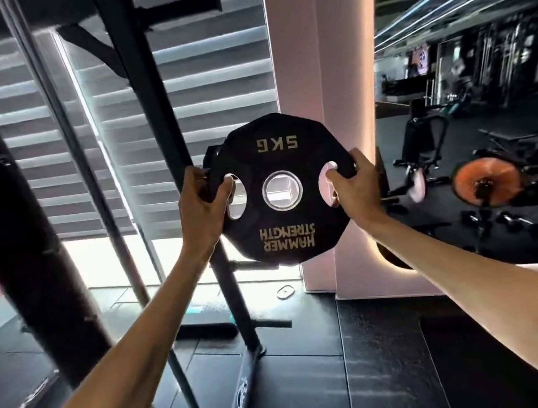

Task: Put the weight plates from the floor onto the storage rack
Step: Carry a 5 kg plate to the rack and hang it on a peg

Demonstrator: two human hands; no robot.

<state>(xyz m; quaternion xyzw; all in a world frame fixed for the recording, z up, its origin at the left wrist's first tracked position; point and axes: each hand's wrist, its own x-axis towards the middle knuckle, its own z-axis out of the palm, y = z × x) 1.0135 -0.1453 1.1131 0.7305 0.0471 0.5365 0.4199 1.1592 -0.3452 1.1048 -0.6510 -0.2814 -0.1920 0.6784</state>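
Note:
A black 5 kg weight plate [286, 229] with gold lettering, upside down, hangs upright in front of me at chest height. My left hand [201, 212] grips its left edge, fingers curled through the left grip hole. My right hand [355, 189] grips the right edge through the right grip hole. The plate is beside the black upright post of the storage rack [156, 122], which rises at a slant from the floor. A bare peg [184, 5] sticks out of the post near the top. Another dark plate edge [210, 158] shows just behind the held plate, by the post.
Low pegs [272, 323] jut from the rack near its base on the black rubber floor [381, 359]. A thick black padded column [0, 209] stands at the left. A pink pillar [324, 61] is behind the plate. Exercise bikes with an orange flywheel [485, 182] fill the right.

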